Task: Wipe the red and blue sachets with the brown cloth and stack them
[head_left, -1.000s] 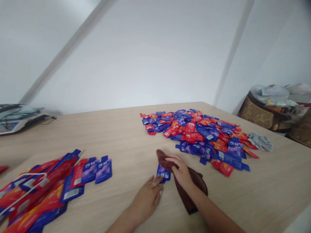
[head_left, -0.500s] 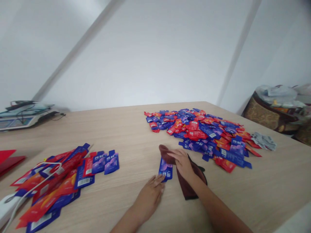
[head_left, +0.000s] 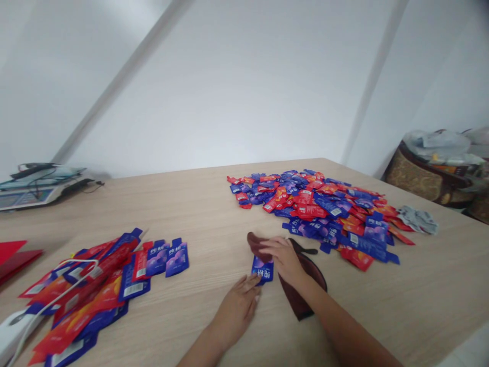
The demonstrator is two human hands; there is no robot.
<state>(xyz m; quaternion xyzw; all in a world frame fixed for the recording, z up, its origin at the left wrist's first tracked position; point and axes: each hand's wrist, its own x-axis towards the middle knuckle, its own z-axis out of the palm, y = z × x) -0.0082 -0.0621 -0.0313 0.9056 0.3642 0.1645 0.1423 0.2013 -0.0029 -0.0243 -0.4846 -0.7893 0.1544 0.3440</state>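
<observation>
A blue packet [head_left: 263,270] lies flat on the table, its upper part covered by a dark brown cloth [head_left: 296,295]. My left hand [head_left: 239,306] rests its fingertips on the packet's lower left edge. Above it, my right hand [head_left: 280,257] is on the cloth, its fingers pressed together over the folded end. The rest of the cloth hangs down beneath my right wrist and spreads to its right.
Red and blue packets lie in a large pile [head_left: 305,204] at the back right, beside a grey cloth [head_left: 418,220]. More packets [head_left: 95,285] lie at left under a white cable. A scale [head_left: 46,191] stands far left; bags [head_left: 443,148] are at far right.
My right hand has shifted slightly down and left with the cloth, which covers more of the packet. The cloth's lower part has moved a little. My left hand stays at the packet's edge.
</observation>
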